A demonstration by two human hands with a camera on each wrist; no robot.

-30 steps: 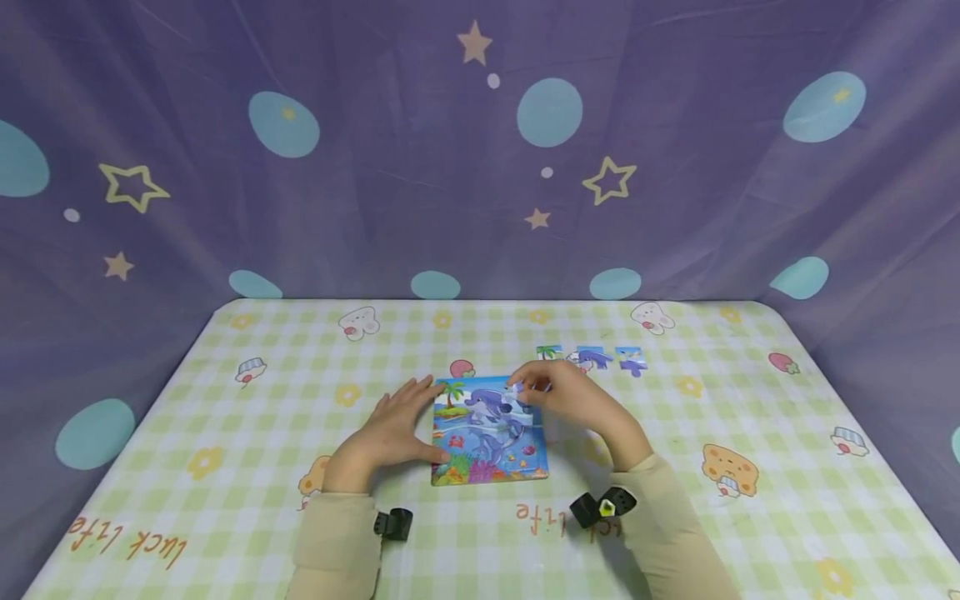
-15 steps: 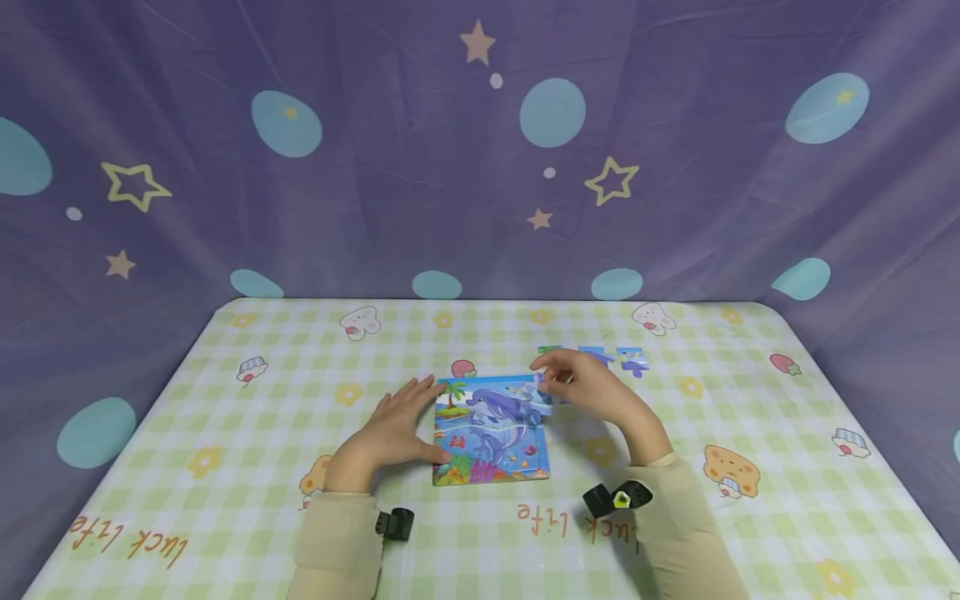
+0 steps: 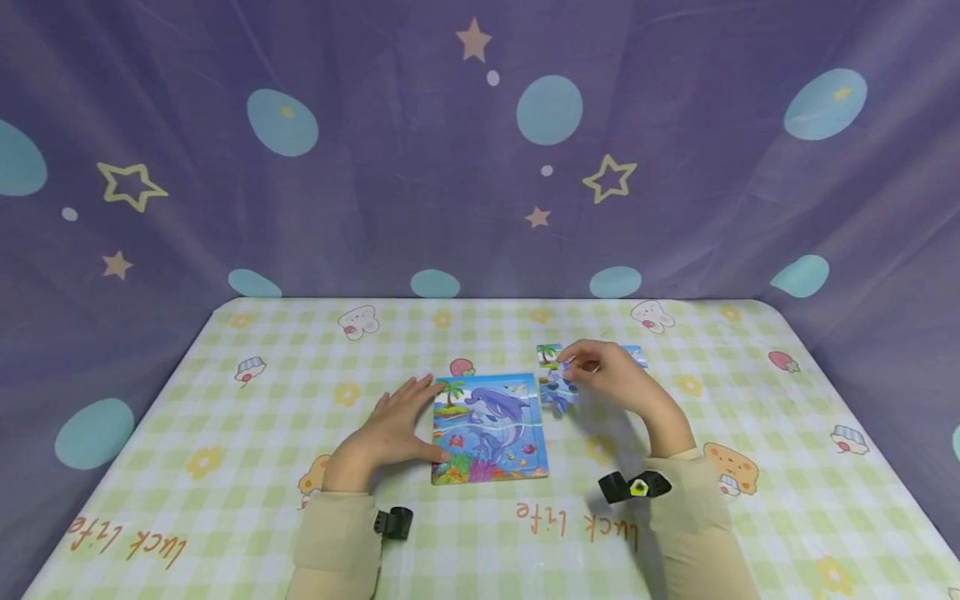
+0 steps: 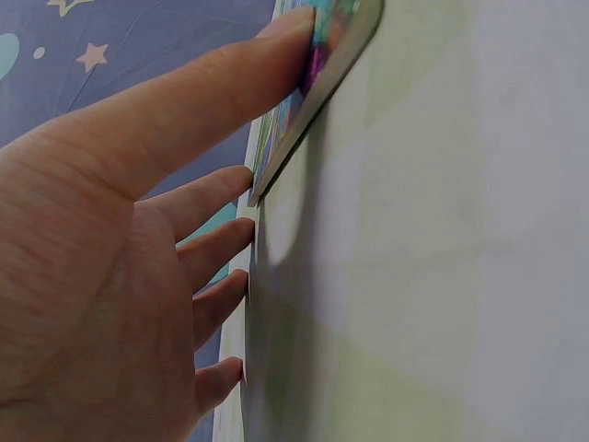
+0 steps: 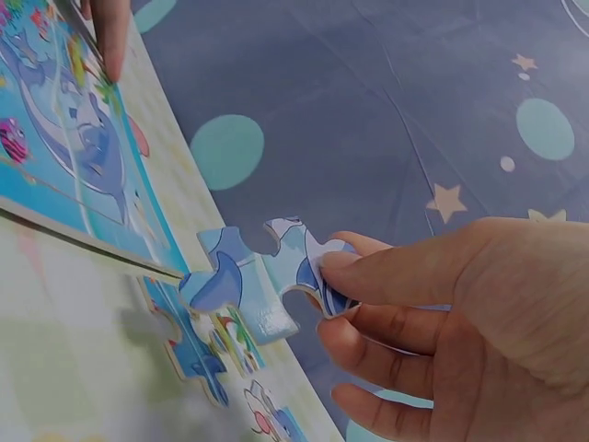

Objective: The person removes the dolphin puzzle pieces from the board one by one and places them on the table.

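A square dolphin puzzle board [image 3: 491, 429] lies on the table in the head view. My left hand [image 3: 392, 425] rests at its left side. The thumb lies on the board's surface, and the other fingers stretch out straight along the edge, as the left wrist view shows. Right of the board, my right hand [image 3: 611, 379] pinches a blue and white jigsaw piece [image 5: 244, 281] between thumb and fingers. It is held above the table, over loose pieces. A palm-tree piece [image 3: 547, 353] lies just beyond it. My right hand partly hides the other loose pieces.
Another loose jigsaw piece [image 3: 636, 353] shows past my right hand. A green checked cloth [image 3: 247, 450] covers the table. Behind it hangs a purple curtain [image 3: 420, 208] with stars and dots. Each wrist wears a small black camera [image 3: 393, 523].
My right hand has moved right, carrying the jigsaw piece from above the board's upper right corner to above the loose pieces. My left hand has stayed at the board's left side.
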